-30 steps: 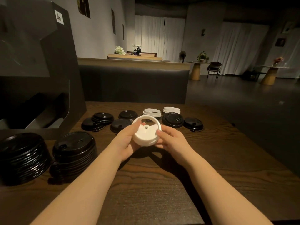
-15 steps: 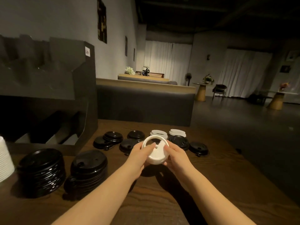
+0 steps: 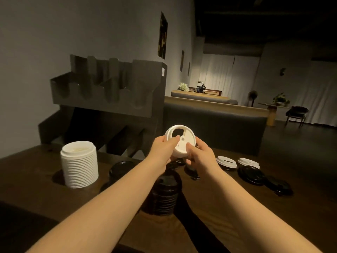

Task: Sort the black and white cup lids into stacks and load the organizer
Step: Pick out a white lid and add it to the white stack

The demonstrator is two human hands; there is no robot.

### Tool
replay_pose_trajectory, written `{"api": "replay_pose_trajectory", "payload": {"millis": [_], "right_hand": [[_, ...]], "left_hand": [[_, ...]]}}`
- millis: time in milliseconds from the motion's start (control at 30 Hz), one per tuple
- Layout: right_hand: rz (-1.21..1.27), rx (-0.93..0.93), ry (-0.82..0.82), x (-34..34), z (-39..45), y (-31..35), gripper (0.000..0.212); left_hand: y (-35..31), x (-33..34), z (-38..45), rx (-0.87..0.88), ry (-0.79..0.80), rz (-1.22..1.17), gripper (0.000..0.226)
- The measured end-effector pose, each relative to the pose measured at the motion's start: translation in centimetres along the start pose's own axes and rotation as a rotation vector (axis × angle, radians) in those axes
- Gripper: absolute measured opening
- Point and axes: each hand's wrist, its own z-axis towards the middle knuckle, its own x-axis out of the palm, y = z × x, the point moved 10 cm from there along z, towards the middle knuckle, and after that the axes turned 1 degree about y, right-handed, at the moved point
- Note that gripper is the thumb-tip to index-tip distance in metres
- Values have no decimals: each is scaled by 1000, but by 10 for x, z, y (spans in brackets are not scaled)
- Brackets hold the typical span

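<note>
While both hands keep it in the air above the table (image 3: 218, 207), the white cup lid (image 3: 180, 141) is tilted with its top toward the camera, so the sip opening and the small vent hole can be seen. The left hand (image 3: 162, 148) holds the rim from the left with the thumb on the top face; the right hand (image 3: 199, 155) pinches the right side in the same way. I judge that two hands are used to keep the lid level for the tall white lid stack (image 3: 79, 164), which stands to the left, in front of the dark organizer (image 3: 113, 99). The colours are kept apart: a black lid stack (image 3: 165, 194) stands under the forearms, and loose black lids (image 3: 251, 174) and two loose white lids (image 3: 226, 161) lie at the right, not sorted yet. The organizer slots look without lids. A small white sticker (image 3: 163, 72) is on the organizer's corner, but its writing is too small to read. No brand is visible.
</note>
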Motion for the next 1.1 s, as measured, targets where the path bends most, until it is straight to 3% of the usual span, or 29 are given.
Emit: {"api": "replay_pose_trajectory", "payload": {"millis": [233, 400, 500, 567, 633, 800, 933, 1100], "right_hand": [[-117, 25, 72, 99, 18, 6, 37], [-163, 51, 276, 173, 20, 17, 29], [-212, 9, 293, 206, 25, 20, 45], [-138, 87, 300, 224, 27, 10, 60], [-22, 185, 334, 243, 25, -3, 65], [-15, 88, 182, 257, 35, 1, 19], [-154, 68, 238, 277, 42, 1, 20], [-317, 24, 265, 296, 46, -5, 35]], "left_hand": [[-16, -109, -1, 5, -97, -121, 30], [-20, -169, 0, -88, -116, -33, 42], [-27, -202, 1, -94, -222, -16, 32], [-37, -220, 1, -33, -272, -82, 27], [-42, -236, 3, 29, -319, -92, 36], [-46, -265, 10, 93, -338, 224, 55], [-55, -296, 8, 155, -411, 437, 50], [-51, -318, 11, 150, -480, 474, 44]]}}
